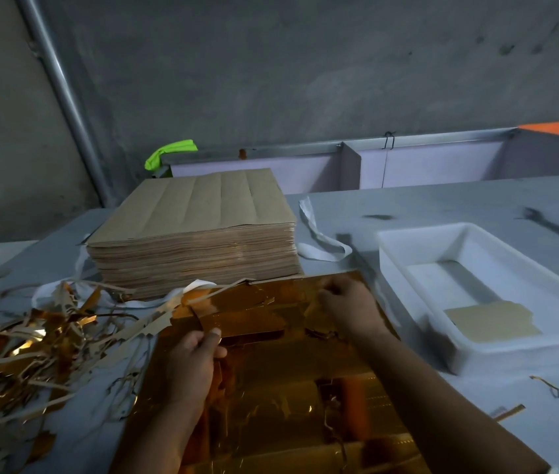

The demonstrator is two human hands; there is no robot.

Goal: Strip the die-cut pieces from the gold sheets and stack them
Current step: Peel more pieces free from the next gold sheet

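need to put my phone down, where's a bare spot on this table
Bare table lies behind the white tray, right of the brown stack. Another patch sits in front of the tray, right of the gold sheet, with a few stray strips. The left side is crowded with scraps; the left hand and right hand fill the middle.

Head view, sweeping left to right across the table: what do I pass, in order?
Left to right: scrap pile → left hand → right hand → white tray. The brown stack and gold sheet span the hands' positions, so they are left out.
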